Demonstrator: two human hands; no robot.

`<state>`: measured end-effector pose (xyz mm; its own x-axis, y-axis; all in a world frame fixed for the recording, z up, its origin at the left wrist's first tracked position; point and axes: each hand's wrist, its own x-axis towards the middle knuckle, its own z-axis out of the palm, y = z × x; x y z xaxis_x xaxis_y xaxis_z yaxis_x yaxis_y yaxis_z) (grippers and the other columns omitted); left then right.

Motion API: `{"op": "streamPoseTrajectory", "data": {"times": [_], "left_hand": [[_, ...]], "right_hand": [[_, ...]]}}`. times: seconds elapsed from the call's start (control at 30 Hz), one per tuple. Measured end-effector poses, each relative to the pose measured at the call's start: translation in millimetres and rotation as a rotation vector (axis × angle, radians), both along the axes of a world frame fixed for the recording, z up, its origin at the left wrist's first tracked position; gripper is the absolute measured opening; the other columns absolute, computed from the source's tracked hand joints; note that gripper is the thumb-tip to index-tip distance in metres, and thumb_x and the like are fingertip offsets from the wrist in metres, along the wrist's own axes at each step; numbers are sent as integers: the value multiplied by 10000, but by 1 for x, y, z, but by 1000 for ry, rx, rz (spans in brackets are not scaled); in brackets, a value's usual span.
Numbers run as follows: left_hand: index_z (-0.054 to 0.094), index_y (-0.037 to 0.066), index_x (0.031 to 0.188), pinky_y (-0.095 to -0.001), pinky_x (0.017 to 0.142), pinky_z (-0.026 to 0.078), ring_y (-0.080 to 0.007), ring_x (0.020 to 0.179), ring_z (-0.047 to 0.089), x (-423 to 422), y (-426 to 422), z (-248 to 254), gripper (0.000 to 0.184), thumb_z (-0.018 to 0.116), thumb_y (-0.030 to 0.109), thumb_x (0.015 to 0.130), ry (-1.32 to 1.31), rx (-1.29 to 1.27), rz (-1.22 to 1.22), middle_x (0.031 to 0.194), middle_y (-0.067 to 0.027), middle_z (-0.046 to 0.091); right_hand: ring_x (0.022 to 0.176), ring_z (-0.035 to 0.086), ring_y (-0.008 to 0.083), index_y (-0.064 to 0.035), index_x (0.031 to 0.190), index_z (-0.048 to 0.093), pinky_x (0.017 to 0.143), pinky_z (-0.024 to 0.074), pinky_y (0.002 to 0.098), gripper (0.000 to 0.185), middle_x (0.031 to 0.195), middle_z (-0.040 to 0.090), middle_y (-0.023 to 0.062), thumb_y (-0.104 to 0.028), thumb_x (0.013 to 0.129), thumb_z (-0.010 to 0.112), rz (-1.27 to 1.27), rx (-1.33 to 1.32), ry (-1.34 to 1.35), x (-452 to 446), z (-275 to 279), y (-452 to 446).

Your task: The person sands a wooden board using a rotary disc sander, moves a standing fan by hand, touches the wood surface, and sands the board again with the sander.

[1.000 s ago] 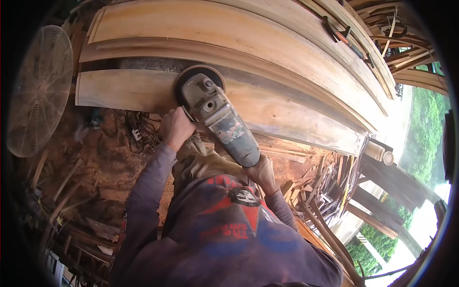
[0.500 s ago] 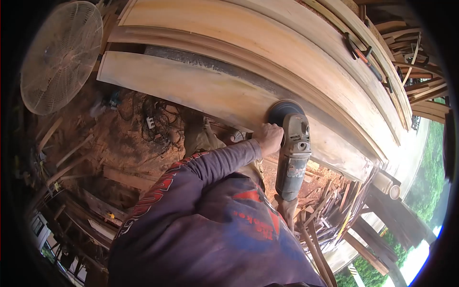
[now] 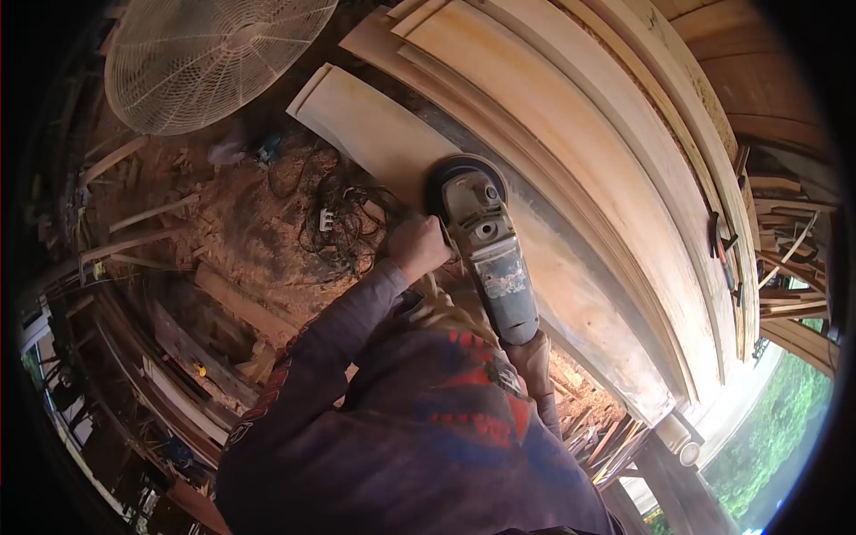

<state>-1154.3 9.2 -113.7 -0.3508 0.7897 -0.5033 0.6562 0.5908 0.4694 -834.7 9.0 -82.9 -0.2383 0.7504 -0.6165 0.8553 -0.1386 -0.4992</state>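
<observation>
An angle grinder (image 3: 502,276) with a round dark disc (image 3: 443,183) rests disc-down on a long pale wooden board (image 3: 357,116). My left hand (image 3: 419,247) is closed around the side handle near the disc, and most of that handle is hidden by the fingers. At the tool's rear end, my right hand (image 3: 532,357) wraps the body from below; its fingers are partly hidden. The board's surface runs from the upper left down to the lower right, with the disc over its left half.
Several more long curved boards (image 3: 571,152) lie beyond this one. An orange-and-black hand tool (image 3: 722,254) sits on the far ones. A large round fan (image 3: 223,53) stands upper left. Tangled cables and a white power strip (image 3: 326,220) lie on the sawdust-covered floor (image 3: 241,250).
The grinder has moved along the board toward its left end, both hands still on it. My view has turned, so the fan and boards appear shifted right.
</observation>
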Motion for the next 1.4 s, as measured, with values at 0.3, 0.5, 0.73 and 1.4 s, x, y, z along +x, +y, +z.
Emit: {"op": "streamPoseTrajectory", "data": {"times": [0.3,0.5,0.73,1.4], "left_hand": [[723,-59,960,-533,852,547,-500,978,676,-202,-8,-28,348,697,222,755,-37,169,347,995,-354,685],[726,48,1116,-501,883,540,-469,1067,663,-313,-13,-58,408,752,307,802,43,221,241,1101,-272,709],[706,68,1207,-469,897,537,-425,1104,666,-308,-8,-47,511,789,373,806,53,249,182,1183,-248,699],[728,-39,909,-516,847,575,-451,943,715,-79,17,3,317,747,240,759,-151,-103,-74,966,-298,725]], "right_hand": [[912,724,443,57,980,734,744,576,489,494,885,713,307,-375,761,830,316,68,249,-203,-14,85],[887,694,492,57,938,727,747,563,524,466,862,684,339,-393,821,765,432,112,274,-296,-23,96],[856,699,495,54,939,727,733,565,522,412,838,683,338,-337,813,760,402,74,203,-292,-22,77],[939,745,388,27,1009,754,758,588,444,422,909,730,286,-309,764,827,-95,-43,-10,-76,20,-15]]}}
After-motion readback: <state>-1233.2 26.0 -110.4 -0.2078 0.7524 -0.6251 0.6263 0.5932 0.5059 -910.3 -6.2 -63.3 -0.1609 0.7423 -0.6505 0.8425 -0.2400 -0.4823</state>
